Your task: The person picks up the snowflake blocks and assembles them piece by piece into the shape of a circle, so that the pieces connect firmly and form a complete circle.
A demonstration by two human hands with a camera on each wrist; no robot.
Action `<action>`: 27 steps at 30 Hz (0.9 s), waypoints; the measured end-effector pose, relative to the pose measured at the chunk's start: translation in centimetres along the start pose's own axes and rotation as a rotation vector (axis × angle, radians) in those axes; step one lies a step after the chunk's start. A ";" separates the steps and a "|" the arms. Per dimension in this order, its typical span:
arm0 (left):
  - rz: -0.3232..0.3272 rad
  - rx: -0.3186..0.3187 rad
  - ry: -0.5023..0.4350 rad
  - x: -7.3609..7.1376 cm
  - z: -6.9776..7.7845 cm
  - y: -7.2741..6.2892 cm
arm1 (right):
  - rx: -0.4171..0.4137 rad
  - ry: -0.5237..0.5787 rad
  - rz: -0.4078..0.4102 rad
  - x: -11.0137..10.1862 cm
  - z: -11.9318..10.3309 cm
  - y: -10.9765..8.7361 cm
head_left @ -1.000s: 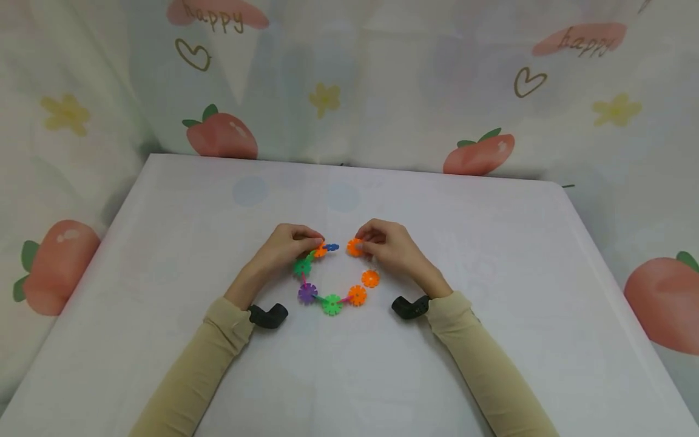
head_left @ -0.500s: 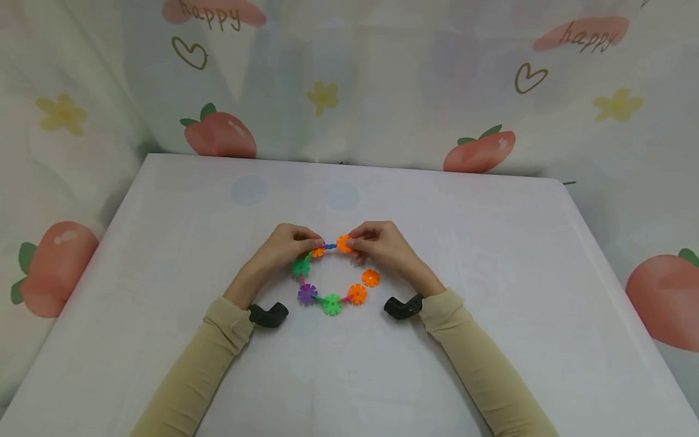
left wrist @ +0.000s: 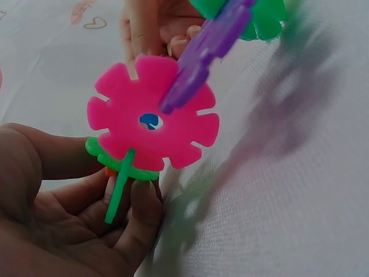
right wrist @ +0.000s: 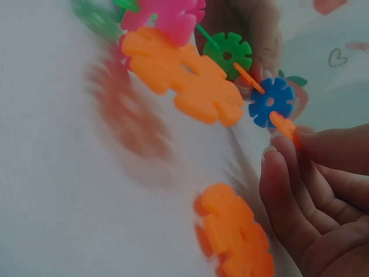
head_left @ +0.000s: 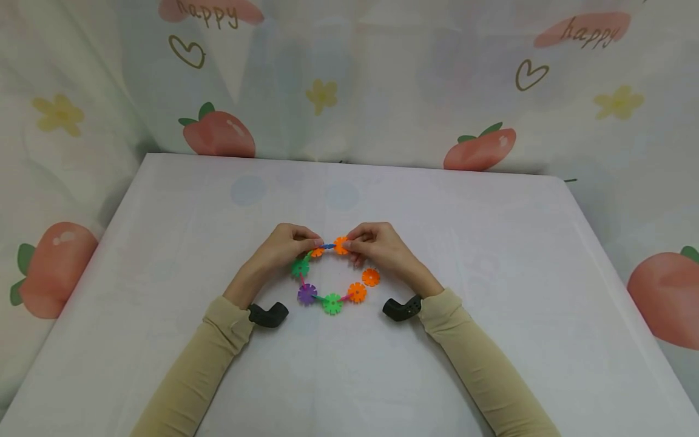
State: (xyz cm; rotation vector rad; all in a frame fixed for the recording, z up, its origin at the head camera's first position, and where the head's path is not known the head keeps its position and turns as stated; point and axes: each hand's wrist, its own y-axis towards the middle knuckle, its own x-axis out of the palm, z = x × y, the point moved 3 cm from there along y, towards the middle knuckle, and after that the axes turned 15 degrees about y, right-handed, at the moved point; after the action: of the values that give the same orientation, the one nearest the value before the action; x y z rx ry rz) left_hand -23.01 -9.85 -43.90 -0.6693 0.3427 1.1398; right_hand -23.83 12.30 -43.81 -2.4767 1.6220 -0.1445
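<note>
A chain of notched plastic snowflake discs curves in an open ring on the white table. My left hand (head_left: 286,244) pinches the chain's far end, around an orange disc (head_left: 317,252) beside a blue disc (right wrist: 271,103). Opposite it, my right hand (head_left: 379,243) pinches another orange disc (head_left: 341,245) between thumb and fingers. In the right wrist view that disc's edge meets a notch of the blue disc. Close to the left fingers in the left wrist view are a pink disc (left wrist: 153,115) and a green disc (left wrist: 119,187). A purple disc (head_left: 307,294) lies further along the chain.
A loose orange disc (head_left: 371,277) lies just beside the chain's near-right end, an orange disc (head_left: 357,293). A light green disc (head_left: 332,304) forms the front of the ring. Behind the white table (head_left: 491,243) hangs a printed curtain (head_left: 393,91).
My right hand has moved left with its orange disc, which now meets the blue disc after a gap before. The left hand has stayed nearly in place.
</note>
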 end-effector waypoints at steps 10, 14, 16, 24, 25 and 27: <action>0.077 0.017 0.029 0.8 0.2 0.4 | -0.026 0.009 -0.012 -0.2 0.0 0.0; 0.088 0.007 0.006 1.1 0.7 0.4 | -0.036 0.028 -0.014 -0.3 0.1 0.1; 0.084 -0.001 -0.007 1.3 0.8 0.3 | -0.040 0.035 -0.016 -0.3 0.3 0.2; 0.048 0.008 0.046 1.0 0.2 0.0 | -0.035 -0.116 -0.020 -0.4 -0.1 -0.1; 0.044 0.022 0.047 0.9 0.0 0.0 | -0.047 -0.166 -0.009 -0.5 -0.3 -0.3; 0.042 0.039 0.047 0.7 -0.2 -0.1 | -0.072 -0.263 0.011 -0.9 -0.9 -0.6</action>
State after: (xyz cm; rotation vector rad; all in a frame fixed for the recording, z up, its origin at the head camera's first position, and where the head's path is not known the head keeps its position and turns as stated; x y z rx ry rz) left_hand -22.57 -9.51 -44.45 -0.6579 0.4198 1.1557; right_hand -23.82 13.24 -42.79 -2.4155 1.5542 0.2353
